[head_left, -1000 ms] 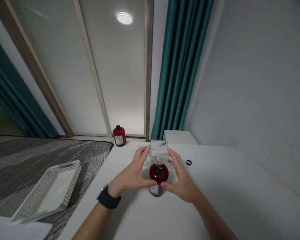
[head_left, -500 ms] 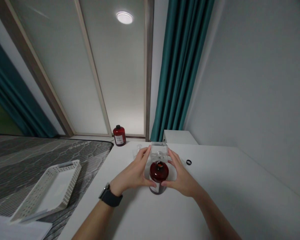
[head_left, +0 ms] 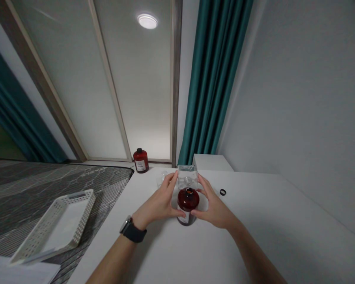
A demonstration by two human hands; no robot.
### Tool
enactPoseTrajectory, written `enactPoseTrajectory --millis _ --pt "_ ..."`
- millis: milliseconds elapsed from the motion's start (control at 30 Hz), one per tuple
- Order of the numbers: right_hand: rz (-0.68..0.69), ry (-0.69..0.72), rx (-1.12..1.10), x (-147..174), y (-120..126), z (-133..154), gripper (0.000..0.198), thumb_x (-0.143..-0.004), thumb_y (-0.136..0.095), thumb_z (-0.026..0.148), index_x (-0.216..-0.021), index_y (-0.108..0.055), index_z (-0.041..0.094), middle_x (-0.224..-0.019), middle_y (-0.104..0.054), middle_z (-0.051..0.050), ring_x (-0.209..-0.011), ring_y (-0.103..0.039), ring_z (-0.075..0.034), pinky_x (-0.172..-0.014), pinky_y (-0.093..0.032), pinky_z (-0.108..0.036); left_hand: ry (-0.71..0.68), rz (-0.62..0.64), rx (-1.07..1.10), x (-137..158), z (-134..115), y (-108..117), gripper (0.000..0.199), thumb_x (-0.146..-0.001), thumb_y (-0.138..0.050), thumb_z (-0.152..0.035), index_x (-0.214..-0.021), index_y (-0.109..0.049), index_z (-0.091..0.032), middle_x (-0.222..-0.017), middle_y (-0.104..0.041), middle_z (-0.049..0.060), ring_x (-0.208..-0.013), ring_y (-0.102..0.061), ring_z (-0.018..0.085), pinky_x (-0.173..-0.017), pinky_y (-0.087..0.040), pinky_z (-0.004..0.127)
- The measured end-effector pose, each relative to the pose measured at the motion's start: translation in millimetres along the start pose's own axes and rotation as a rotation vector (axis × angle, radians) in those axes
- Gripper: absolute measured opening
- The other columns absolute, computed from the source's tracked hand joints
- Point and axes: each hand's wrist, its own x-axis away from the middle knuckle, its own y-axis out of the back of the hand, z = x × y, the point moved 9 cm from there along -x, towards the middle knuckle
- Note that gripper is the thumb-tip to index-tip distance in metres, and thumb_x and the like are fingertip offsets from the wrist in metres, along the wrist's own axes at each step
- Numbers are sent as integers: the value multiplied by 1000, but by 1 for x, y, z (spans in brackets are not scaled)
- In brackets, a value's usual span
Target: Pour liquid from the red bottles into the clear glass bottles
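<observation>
A dark red bottle [head_left: 188, 200] with a pale label stands uncapped on the white table [head_left: 177, 256]. My left hand [head_left: 162, 199] is curved along its left side, thumb against its front. From the right, my right hand [head_left: 214, 207] mirrors it, its thumb also at the front. Directly behind the red bottle is a clear, square-sided bottle [head_left: 187, 173], a rounded clear part facing the red bottle's mouth. Both index fingertips reach the clear bottle's sides. Another clear glass object [head_left: 161, 180] is partly hidden behind my left hand. A black ring [head_left: 223, 192] lies right of my right hand.
Another red bottle [head_left: 140, 161] with a black cap stands at the table's far left corner. On the grey patterned surface to the left are a white perforated basket [head_left: 51, 219] and white paper [head_left: 23, 272]. A white box-like piece [head_left: 213, 162] stands beyond the table's far edge.
The uncapped red bottle and the clear square bottle have shifted slightly away from me, with both hands still around them. The black ring and capped bottle look unmoved.
</observation>
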Motion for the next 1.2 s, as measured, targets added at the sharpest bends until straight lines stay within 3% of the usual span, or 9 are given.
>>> enactPoseTrajectory --millis 133,300,400,533,833,1200 --pt "-4 17 -56 1 2 2 91 -83 -72 31 -157 -19 38 -165 -18 -7 -149 -29 -32 -117 -34 -57 -17 21 114 2 2 0 138 -64 -90 -49 -159 8 -30 -155 -18 18 -146 -25 43 -118 -27 66" --pt "-47 27 -169 -2 8 5 65 -95 -58 44 -153 -31 36 -159 -32 -8 -146 -35 -29 -115 -39 -52 -41 -49 297 3 6 9 73 -98 -53 -49 -159 -16 -30 -152 -29 14 -142 -35 34 -117 -34 59" --pt "-93 -4 -203 -4 12 4 60 -94 -58 48 -149 -38 34 -154 -40 -9 -140 -44 -28 -114 -40 -50 -6 -100 336 2 10 12 60 -102 -47 -45 -157 -25 -33 -148 -37 13 -133 -47 31 -112 -43 55" --pt "-145 -58 -240 -5 16 0 57 -93 -60 49 -145 -43 32 -146 -50 -11 -137 -48 -29 -114 -40 -53 25 -125 357 -1 9 14 53 -103 -43 -44 -154 -32 -33 -144 -43 12 -128 -53 28 -108 -47 52" --pt "-177 -13 -250 -8 19 12 49 -94 -60 46 -138 -47 29 -147 -51 -10 -137 -50 -26 -118 -37 -51 1 -183 354 -1 -2 27 50 -102 -45 -46 -149 -43 -27 -144 -49 13 -127 -54 29 -108 -47 52" --pt "-256 11 -258 -11 28 26 27 -93 -61 44 -114 -58 27 -147 -53 -9 -138 -49 -26 -116 -39 -52 -36 -141 394 1 -20 29 51 -102 -47 -43 -150 -39 -27 -153 -40 14 -138 -45 31 -115 -39 54"
